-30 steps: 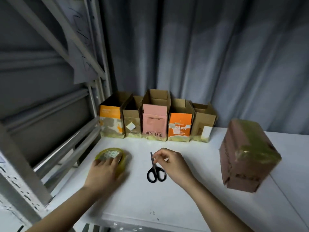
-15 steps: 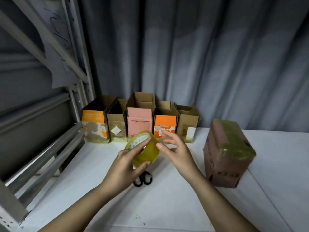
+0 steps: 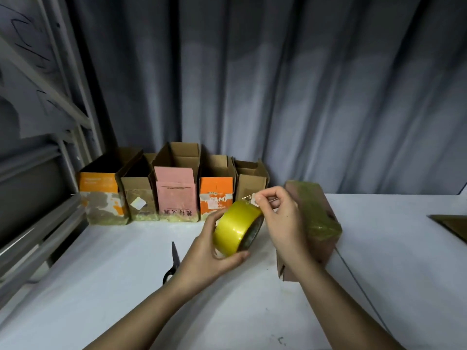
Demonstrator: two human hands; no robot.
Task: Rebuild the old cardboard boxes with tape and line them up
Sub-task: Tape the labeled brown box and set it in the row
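Cardboard stood in a rank at the far left of the white table (image 3: 106,286): five open boxes (image 3: 174,188) side by side against the grey curtain (image 3: 278,84), mouths up, which we took to be the ones already rebuilt and lined up. Nearer us than that row lay the black scissors (image 3: 173,263), untouched, blades pointing away, left of both hands and presumably parked within reach for the cut. Right of the scissors our left hand (image 3: 207,251) gripped the yellow tape roll (image 3: 237,227), fingers and thumb curled round its rim and holding it clear of the table, tilted so the free end faced the other hand. Our right hand (image 3: 280,218) pinched that loose end at the top of the roll between thumb and fingertips, ready, we judged, to peel a length. Just behind and right of that hand sat the brown taped box (image 3: 318,218), apart from the row, likely the one awaiting more tape.

Against a second before, the roll had left the table, the right hand had quit the scissors, and half a second before it had not yet caught the end
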